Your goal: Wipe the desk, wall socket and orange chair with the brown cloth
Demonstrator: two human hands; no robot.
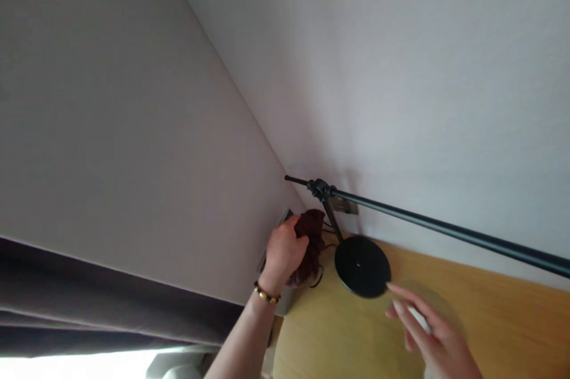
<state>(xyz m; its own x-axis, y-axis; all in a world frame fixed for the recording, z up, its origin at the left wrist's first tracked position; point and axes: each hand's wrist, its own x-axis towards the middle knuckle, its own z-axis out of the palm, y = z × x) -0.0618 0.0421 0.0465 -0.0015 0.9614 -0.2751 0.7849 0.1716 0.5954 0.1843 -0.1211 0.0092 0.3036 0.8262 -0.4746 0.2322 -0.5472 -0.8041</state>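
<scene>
Dark maroon cloth (pixel 312 242), bunched into a soft wad, sits at the back corner of the worktop (pixel 490 319), pressed up where the two walls meet. The left hand (pixel 282 251) is closed over it, its fingers (pixel 297 241) curled round the near side of the fabric and gripping it, with a beaded bracelet (pixel 266 294) on the wrist below. Just behind the hand a small dark plate (pixel 285 217) shows on the left wall; what it is cannot be told. Thin black cables (pixel 321 275) trail out from under the cloth onto the wood.

Just beside the cloth stands a black desk lamp: its round flat base (pixel 362 265) rests on the pale wooden worktop, a short stem rises to a joint (pixel 319 189), and a long thin arm (pixel 445 229) runs off to the right edge of the view.

The right hand (pixel 434 337) hovers above the worktop near the base, fingers (pixel 407 297) spread open and holding nothing, the longest fingertip close to the base's rim.

A dark curtain (pixel 89 302) hangs at lower left.
</scene>
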